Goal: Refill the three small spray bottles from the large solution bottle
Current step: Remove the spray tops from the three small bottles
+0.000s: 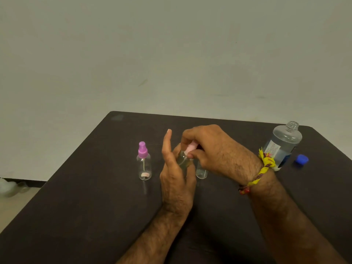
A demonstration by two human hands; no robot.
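My left hand [176, 174] grips a small clear spray bottle [183, 159] upright above the table, index finger stretched up. My right hand [211, 149] pinches its pale pink spray top [191, 148] at the bottle's neck. To the left a second small bottle [144, 166] stands capped with a purple spray top. A third small clear bottle [201, 171] stands just behind my hands, its top hidden by my right hand. The large solution bottle [283, 144] stands uncapped at the far right, part filled with clear liquid. Its blue cap [301, 159] lies beside it.
All of this sits on a dark table [95, 216] against a pale wall. The table's right edge runs close behind the large bottle. A whitish object [8, 187] lies on the floor at the left.
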